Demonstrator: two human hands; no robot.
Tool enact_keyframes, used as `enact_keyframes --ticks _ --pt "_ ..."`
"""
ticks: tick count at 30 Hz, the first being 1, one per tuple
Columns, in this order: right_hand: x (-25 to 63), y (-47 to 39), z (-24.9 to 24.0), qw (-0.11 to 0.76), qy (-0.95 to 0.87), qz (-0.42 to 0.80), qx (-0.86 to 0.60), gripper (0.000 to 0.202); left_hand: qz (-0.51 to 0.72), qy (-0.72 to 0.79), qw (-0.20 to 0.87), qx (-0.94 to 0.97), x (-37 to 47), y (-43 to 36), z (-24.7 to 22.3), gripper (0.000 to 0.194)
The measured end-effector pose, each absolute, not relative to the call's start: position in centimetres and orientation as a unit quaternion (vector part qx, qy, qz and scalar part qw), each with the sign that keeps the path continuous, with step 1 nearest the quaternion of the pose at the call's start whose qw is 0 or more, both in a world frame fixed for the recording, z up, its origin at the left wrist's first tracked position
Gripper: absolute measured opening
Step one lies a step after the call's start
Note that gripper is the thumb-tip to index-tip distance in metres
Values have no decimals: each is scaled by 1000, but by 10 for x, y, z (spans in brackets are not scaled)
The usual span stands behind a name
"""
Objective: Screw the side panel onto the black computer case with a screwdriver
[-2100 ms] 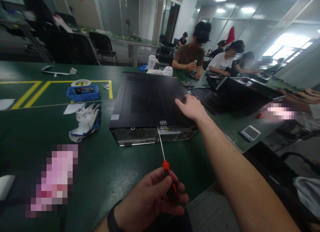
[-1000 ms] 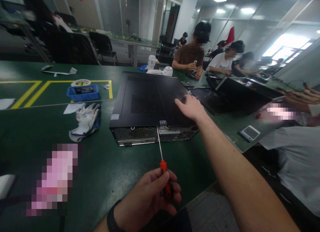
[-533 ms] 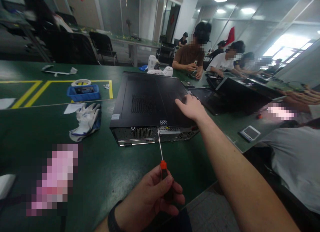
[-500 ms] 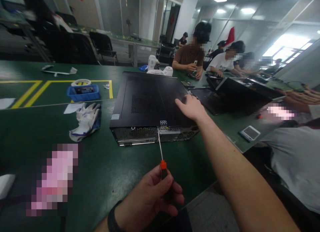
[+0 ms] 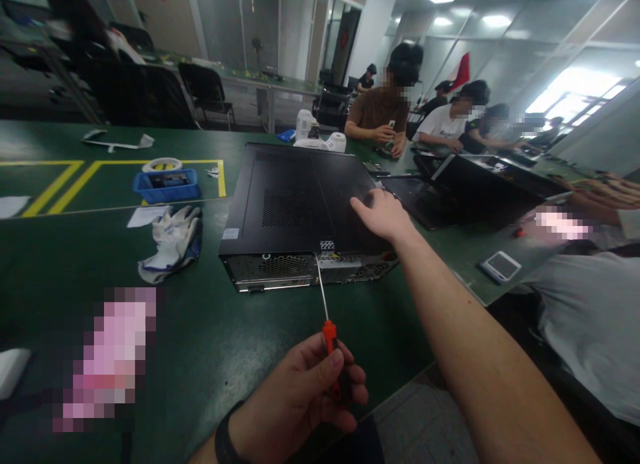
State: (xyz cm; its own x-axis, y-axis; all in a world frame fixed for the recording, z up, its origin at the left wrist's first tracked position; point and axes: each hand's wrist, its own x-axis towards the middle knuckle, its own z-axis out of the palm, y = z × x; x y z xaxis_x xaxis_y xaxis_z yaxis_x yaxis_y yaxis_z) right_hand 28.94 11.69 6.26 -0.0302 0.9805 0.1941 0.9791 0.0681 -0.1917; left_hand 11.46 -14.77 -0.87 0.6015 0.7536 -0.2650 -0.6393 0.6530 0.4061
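1. Your left hand [image 5: 305, 387], black wristband [image 5: 225, 439] on the wrist, gripped the screwdriver [image 5: 329, 332] between thumb and fingers, near the worktop's [image 5: 200, 357] near edge.
2. Pixelated pink item [image 5: 110, 351] lay to the left of that hand; could not tell what it was.
3. Screwdriver shaft slanted up and away; its tip met the computer case's [image 5: 295, 177] near face, around the middle of its top edge. Could not tell if the tip was seated in a screw.
4. Case lay flat on the worktop, perforated face toward you, well in from the near edge.
5. Pale handheld device [image 5: 501, 267] lay to the right of the case, by the worktop's right-hand edge.
6. Your right hand [image 5: 384, 216] was open, palm down, thumb spread, resting on the right part of the case top. Some fingertips hidden.
7. Gloves [image 5: 173, 241] lay crumpled left of the case, next to white paper [image 5: 145, 216].
8. Farther back: blue tray [image 5: 165, 196], tape roll [image 5: 163, 164] just behind it.
9. Second black case [image 5: 487, 191] sat off to the right.
10. White device [image 5: 305, 127] stood behind your case, near the far edge; beyond, a person in a brown shirt [image 5: 383, 111] held a small part.
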Motion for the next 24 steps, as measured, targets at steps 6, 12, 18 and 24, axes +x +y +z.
enact_keyframes --ticks 6,12,18,24 --pt "288 115 64 136 -716 2 -685 77 394 218 880 150 115 -149 -9 21" --pt "289 115 64 140 -717 5 -683 79 398 224 876 156 116 -148 -10 21" --pt "290 117 62 140 -713 3 -687 80 398 219 877 156 116 -148 -9 23" --pt "290 119 61 143 -711 6 -688 79 397 231 872 169 114 -147 -8 24"
